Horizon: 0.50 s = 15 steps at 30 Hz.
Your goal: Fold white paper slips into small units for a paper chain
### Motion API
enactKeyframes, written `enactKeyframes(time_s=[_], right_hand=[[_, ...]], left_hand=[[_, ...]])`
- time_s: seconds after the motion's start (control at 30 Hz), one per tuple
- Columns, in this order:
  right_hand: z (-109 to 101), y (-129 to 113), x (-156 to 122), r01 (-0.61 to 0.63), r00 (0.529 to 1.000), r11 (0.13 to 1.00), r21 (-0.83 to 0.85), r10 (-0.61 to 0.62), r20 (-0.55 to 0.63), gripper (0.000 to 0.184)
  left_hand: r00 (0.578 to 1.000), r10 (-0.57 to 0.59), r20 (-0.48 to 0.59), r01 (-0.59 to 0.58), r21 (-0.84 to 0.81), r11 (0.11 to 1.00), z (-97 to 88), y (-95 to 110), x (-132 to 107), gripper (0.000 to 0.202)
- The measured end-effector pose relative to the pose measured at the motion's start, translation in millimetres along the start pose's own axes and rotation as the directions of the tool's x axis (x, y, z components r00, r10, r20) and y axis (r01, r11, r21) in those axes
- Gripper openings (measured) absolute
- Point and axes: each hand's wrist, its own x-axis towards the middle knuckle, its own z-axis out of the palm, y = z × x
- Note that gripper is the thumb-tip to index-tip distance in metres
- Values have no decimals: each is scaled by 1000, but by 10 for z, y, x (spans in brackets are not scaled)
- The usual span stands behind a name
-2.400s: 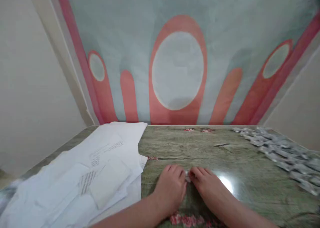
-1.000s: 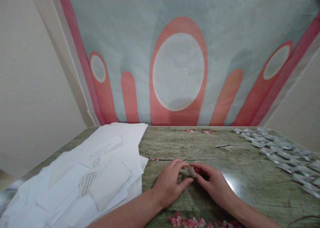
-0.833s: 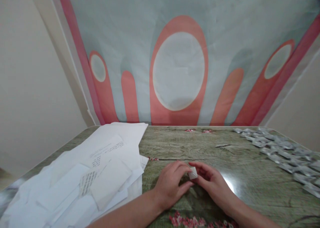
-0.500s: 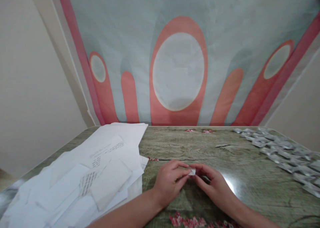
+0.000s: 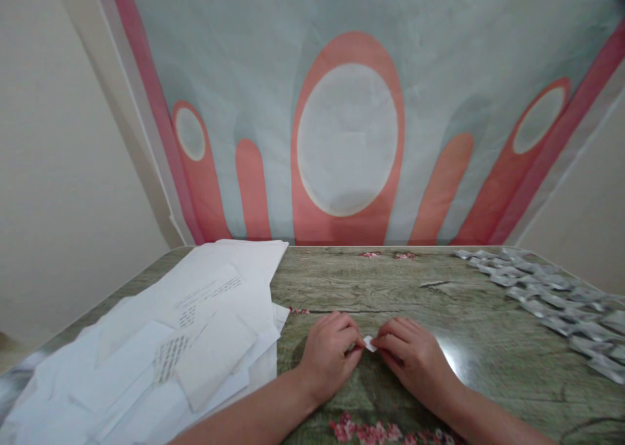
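Observation:
Between my two hands, a small piece of folded white paper [image 5: 370, 344] is held just over the table. My left hand [image 5: 333, 350] pinches its left end between thumb and fingertips. On the other end, my right hand [image 5: 415, 357] has its thumb and fingers closed in the same way. Only the middle of the paper shows; both ends are covered by fingertips. To the left of my left hand lies a large spread heap of white paper sheets [image 5: 229, 256], some with printed text.
Rows of small folded silvery-grey pieces [image 5: 532, 289] line the right side of the wood-patterned table [image 5: 371, 282]. A printed backdrop [image 5: 349, 139] with red and white shapes stands right behind the table's far edge. A plain wall [image 5: 73, 172] rises on the left.
My fingers have shifted from around the paper to pinching its two ends. The paper sits slightly farther left and appears turned, with more of its middle showing.

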Motion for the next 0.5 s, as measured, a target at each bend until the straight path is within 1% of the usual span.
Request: enactKeyframes(time_s=[0.13, 0.33, 0.5], right_hand=[[18, -25, -1, -18, 999, 999, -27, 19, 32, 13], [3, -52, 16, 11, 999, 998, -65, -8, 40, 17], [3, -54, 5, -33, 994, 998, -54, 38, 99, 14]], left_hand=[[999, -2, 34, 0, 37, 999, -3, 0, 4, 10], [997, -21, 74, 17, 58, 998, 0, -5, 8, 9], [994, -38, 99, 33, 47, 998, 2, -13, 7, 5]])
